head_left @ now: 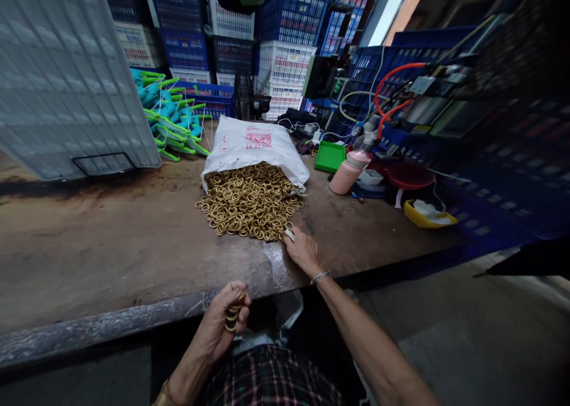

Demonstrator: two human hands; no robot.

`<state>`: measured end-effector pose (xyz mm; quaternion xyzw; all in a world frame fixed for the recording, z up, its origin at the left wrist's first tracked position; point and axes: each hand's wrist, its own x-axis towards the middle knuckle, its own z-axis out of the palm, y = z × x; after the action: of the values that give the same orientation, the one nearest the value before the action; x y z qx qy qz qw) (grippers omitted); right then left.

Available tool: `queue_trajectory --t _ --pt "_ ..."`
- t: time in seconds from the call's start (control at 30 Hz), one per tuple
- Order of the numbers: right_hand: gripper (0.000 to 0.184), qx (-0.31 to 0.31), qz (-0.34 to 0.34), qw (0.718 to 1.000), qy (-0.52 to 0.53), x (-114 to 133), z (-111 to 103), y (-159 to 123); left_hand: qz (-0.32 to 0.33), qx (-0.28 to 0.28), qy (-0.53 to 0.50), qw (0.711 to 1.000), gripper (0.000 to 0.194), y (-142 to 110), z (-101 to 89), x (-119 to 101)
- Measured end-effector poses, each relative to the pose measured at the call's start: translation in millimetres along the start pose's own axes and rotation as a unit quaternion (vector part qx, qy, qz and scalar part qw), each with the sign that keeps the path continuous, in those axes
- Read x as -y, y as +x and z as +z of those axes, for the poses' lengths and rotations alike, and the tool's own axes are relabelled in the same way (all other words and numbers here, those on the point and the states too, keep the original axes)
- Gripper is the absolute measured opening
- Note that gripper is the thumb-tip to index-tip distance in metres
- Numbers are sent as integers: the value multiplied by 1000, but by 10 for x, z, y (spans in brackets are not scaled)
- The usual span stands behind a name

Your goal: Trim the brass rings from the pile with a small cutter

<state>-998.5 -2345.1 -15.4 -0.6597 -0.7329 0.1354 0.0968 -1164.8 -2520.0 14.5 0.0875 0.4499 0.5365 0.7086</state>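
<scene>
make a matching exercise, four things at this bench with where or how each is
1. left hand
2. right hand
3. white sack
4. pink bottle

A. beside the green tray
B. at the ring pile's near right edge
C. holding gold-coloured rings
D. lying open, rings at its mouth

Pairs: 1-C, 2-B, 3-D, 4-A
</scene>
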Motion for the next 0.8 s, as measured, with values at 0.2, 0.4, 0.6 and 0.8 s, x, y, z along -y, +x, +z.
queue_trajectory --t 0.2,0.4,0.6,0.8 --pt "20 -7 -3 1000 2 12 7 -36 -23 -7 -77 997 26 14 -12 -44" --pt "19 -15 -91 977 194 32 55 -220 5 -3 -49 999 27 45 39 -19" --pt "17 84 -218 924 304 380 109 -632 95 -80 97 988 36 94 84 -59" --pt "15 159 -210 882 392 620 42 -826 124 -96 158 975 38 87 34 -78"
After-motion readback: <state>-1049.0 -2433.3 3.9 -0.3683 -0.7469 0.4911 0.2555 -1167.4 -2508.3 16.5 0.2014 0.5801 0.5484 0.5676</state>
